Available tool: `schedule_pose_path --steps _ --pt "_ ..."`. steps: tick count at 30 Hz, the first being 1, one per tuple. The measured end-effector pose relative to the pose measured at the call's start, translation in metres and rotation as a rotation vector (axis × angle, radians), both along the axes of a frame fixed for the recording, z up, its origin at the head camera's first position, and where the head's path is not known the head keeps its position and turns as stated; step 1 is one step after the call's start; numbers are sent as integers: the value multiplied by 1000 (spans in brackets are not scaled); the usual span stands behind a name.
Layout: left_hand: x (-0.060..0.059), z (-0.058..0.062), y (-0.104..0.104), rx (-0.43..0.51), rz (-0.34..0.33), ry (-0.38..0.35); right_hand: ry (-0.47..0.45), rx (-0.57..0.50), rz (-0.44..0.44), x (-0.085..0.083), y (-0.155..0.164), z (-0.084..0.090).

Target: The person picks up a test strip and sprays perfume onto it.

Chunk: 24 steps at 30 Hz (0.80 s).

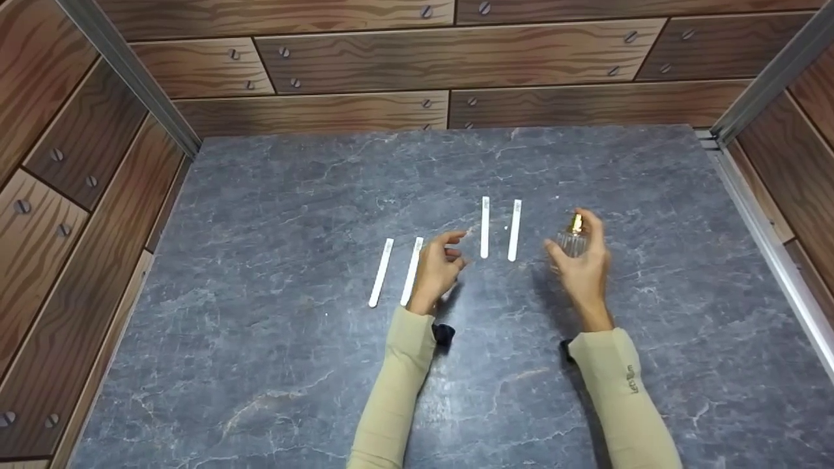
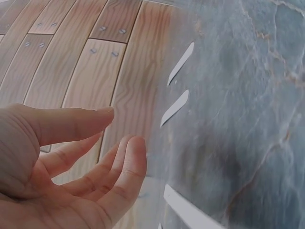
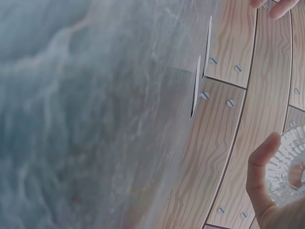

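Observation:
My right hand [image 1: 586, 267] grips a clear ribbed glass perfume bottle [image 1: 572, 245] with a gold spray top [image 1: 576, 223]. The index finger lies at that top, and the thumb presses the near side of the glass. In the right wrist view the round bottle base [image 3: 282, 167] shows beside the thumb. My left hand [image 1: 440, 266] is held over the table with fingers loosely bent and nothing in them. It partly covers one white paper test strip [image 1: 411, 273]; another strip [image 1: 381, 272] lies to its left. Two more strips [image 1: 485, 228] [image 1: 515, 230] lie between the hands, farther back.
A grey marbled tabletop [image 1: 293, 365] carries everything. Wood-patterned panels [image 1: 365, 62] stand behind it and on both sides, with metal rails [image 1: 775, 260] along the edges. A black wrist band part [image 1: 444, 335] shows below the left hand.

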State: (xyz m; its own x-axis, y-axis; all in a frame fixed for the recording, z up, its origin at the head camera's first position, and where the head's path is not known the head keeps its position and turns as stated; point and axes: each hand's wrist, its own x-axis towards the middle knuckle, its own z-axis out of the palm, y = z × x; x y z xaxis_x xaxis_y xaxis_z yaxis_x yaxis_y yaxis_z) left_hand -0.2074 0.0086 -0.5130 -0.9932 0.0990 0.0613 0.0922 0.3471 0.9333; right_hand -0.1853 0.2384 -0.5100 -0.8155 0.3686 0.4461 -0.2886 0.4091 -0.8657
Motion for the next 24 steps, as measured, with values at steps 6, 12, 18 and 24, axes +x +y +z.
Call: schedule_pose_path --steps 6,12,18,24 --pt "8 2 -8 13 10 30 30 6 -12 3 3 4" --pt "15 0 -16 3 45 23 23 -35 -38 8 5 4" --pt "20 -1 -25 56 58 38 36 -80 -49 15 4 6" --pt "22 -6 -34 57 90 12 7 -115 -50 18 3 6"
